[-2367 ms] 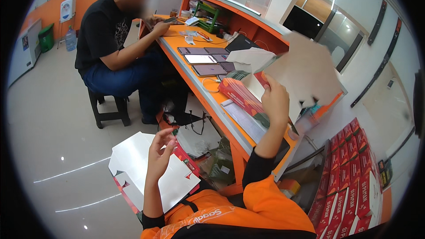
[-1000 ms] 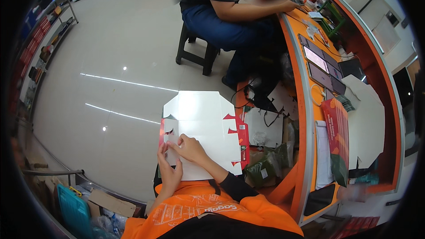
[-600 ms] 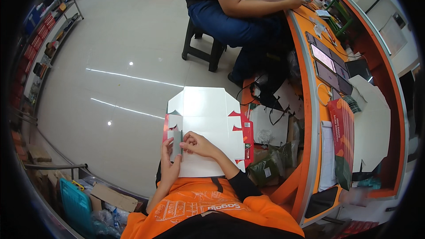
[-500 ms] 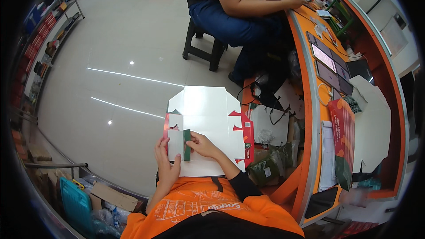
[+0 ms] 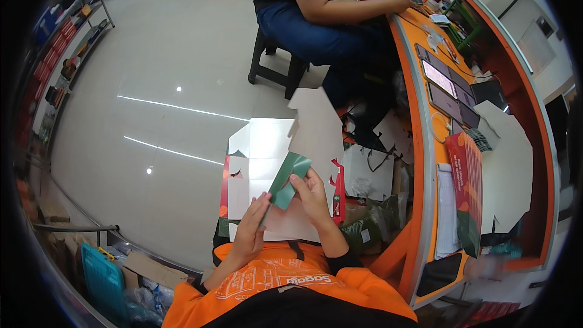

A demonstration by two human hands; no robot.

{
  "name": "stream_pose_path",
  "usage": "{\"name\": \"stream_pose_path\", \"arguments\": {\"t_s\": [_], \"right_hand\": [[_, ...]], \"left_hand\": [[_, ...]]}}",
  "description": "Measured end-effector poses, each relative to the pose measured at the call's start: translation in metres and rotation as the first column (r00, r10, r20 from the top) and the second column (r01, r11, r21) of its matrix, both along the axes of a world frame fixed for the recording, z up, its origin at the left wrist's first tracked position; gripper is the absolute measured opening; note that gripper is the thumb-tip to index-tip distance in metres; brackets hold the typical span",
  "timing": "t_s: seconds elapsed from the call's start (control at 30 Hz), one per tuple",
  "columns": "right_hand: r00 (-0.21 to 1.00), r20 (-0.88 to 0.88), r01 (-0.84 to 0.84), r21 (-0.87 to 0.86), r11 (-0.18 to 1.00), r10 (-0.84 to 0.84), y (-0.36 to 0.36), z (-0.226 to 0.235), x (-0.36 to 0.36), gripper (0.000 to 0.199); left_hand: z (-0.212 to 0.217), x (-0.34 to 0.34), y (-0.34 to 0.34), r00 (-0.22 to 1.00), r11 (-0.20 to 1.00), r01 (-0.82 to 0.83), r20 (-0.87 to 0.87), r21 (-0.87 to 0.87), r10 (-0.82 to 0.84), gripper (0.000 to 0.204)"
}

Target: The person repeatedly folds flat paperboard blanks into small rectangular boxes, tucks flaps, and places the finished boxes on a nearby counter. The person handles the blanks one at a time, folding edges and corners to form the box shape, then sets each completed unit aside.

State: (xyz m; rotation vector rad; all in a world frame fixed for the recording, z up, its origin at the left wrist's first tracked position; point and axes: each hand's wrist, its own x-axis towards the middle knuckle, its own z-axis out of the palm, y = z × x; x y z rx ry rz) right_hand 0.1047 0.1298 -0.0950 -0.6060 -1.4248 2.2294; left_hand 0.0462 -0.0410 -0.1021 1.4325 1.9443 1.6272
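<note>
left hand (image 5: 250, 231): fingers straight and together, pressed flat along the lower left edge of the green flap (image 5: 289, 179); not clamped around it.
right hand (image 5: 313, 193): thumb and fingers pinched on the flap's right edge, just below its upper end.
green flap: a folded-up part of the flat white carton blank (image 5: 267, 164) across the lap, standing between the two hands.
long axis: slants from lower left, by the left fingertips, to upper right, above the right fingers.
nearer hand: the right grips it; the left only touches.
beyond the fingers: the blank's white panels and red side tabs (image 5: 337, 191).
right of the right hand: the orange counter (image 5: 419, 164), well apart.
</note>
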Motion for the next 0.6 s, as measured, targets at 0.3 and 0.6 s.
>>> {"name": "stream_pose_path", "arguments": {"t_s": [0.3,0.6], "right_hand": [[0.985,-0.078,0.162,0.122,0.979,-0.153,-0.017,0.025,0.004,0.02],[0.934,-0.315,0.016,0.505,0.863,0.167,0.005,0.054,0.018,0.05]], "left_hand": [[0.034,-0.015,0.042,0.986,0.998,-0.057,-0.158,-0.039,0.05,0.046],[0.07,-0.026,0.048,0.966,0.997,-0.055,0.255,0.061,0.038,0.07]]}}
